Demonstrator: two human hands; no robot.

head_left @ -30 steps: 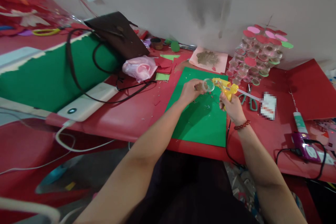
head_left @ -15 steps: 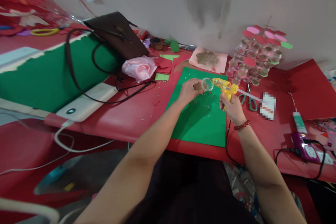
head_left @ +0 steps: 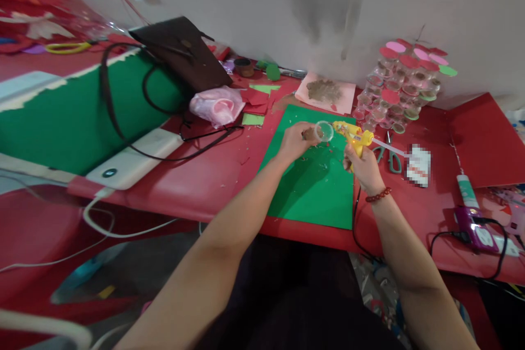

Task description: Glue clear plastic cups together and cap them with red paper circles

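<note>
My left hand [head_left: 296, 140] is closed on a small clear plastic cup [head_left: 324, 132], held tipped above a green paper sheet [head_left: 314, 186]. My right hand [head_left: 362, 166] grips a yellow glue gun [head_left: 353, 136] by its handle, with the nozzle touching the cup's rim. A clear glue stick pokes out of the back of the gun to the right. A black cord runs down from the gun past the table edge.
A stack of clear cups with pink, red and green paper discs [head_left: 404, 85] leans on the wall. Scissors [head_left: 389, 155], a glue tube [head_left: 466, 190] and a purple plug block [head_left: 478, 229] lie at right. A brown bag [head_left: 184, 54], a pink cloth [head_left: 217, 105] and a green board [head_left: 69, 115] are at left.
</note>
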